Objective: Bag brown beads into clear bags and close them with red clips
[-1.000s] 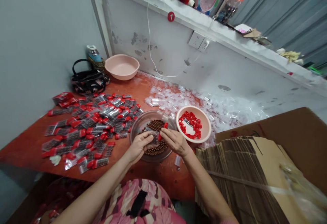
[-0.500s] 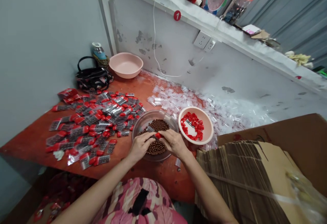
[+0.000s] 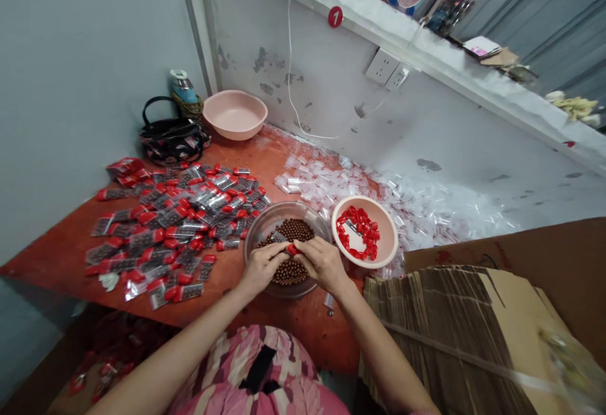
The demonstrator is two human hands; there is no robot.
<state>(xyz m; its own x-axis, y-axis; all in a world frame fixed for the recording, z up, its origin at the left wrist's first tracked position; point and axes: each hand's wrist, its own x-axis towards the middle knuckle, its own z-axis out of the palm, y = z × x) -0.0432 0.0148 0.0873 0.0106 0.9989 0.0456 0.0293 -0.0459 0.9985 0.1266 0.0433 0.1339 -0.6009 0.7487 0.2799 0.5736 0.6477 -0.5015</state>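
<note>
Over a see-through basin [image 3: 253,228] of brown metallic beads [image 3: 296,228], my two hands meet fingertip to fingertip. My left hand [image 3: 261,268] pinches one side of a small red cap [image 3: 292,249]; my right hand [image 3: 326,264] pinches the other. Fingers cover most of whatever is joined to the cap. A small clear piece [image 3: 278,237] shows on the beads just behind my left fingers. To the right stands a pale pink bowl [image 3: 391,238] with red caps [image 3: 364,222] in it. Many red-capped clear packs of dark beads [image 3: 180,216] lie heaped on the left.
Clear plastic sleeves [image 3: 322,181] spread along the wall. An empty pink basin [image 3: 235,115], a black handbag [image 3: 173,140] and a bottle [image 3: 184,90] stand at the back left. Stacked cardboard [image 3: 435,320] flanks the right side of the red table [image 3: 303,330].
My hands stay over the basin, still pinching the red cap, with only slight finger movement. The camera view has shifted a little, so the wall and shelf sit differently.
</note>
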